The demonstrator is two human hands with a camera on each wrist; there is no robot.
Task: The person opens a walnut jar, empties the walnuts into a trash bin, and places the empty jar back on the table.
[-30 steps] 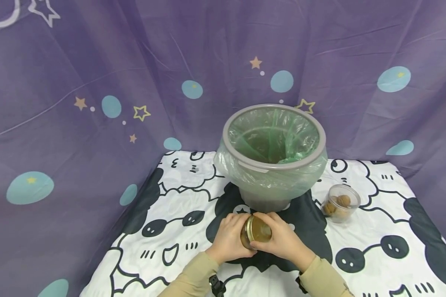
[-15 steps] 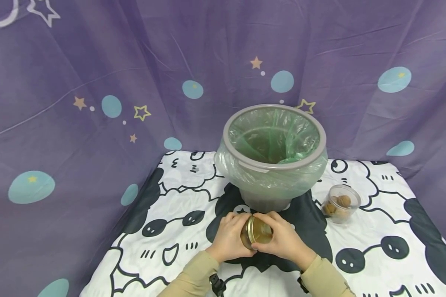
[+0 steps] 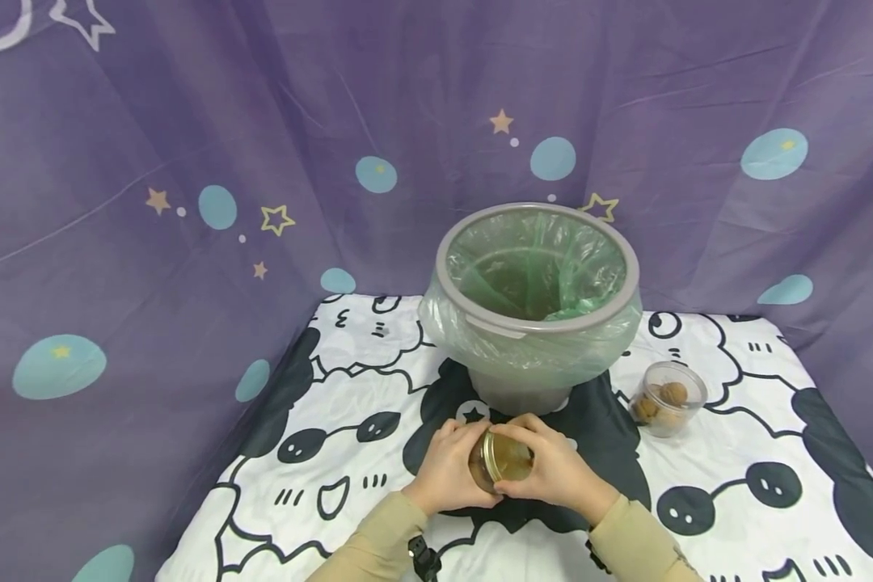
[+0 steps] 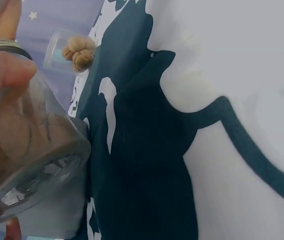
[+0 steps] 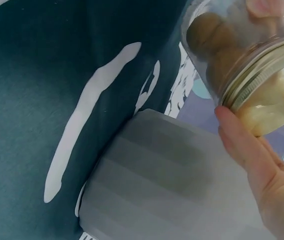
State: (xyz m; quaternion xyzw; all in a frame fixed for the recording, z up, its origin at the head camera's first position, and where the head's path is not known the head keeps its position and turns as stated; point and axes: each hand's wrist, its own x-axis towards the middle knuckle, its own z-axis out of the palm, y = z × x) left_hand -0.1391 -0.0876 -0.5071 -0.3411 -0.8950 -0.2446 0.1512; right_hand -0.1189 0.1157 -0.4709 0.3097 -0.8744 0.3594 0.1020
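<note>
A clear jar (image 5: 209, 15) with a gold lid (image 3: 509, 457) lies tilted on its side between both hands, low in the middle of the head view. Brown, round, nut-like things show through its wall in the right wrist view. My left hand (image 3: 451, 470) grips the jar's body from the left. From the other side my right hand (image 3: 563, 473) holds the lid, with fingers and thumb at its rim. The lid is on the jar. In the left wrist view the jar's glass base (image 4: 47, 185) faces down and right.
Just beyond the hands stands a grey bin (image 3: 521, 398) with a green translucent liner (image 3: 531, 352) folded over its rim. To its right sits a clear plastic tub (image 3: 665, 428) holding walnuts (image 3: 672, 394). A purple curtain (image 3: 436, 97) hangs behind the cloth-covered table (image 3: 378, 525).
My right fingers have shifted slightly on the lid. Both hands and the jar otherwise stay in nearly the same place.
</note>
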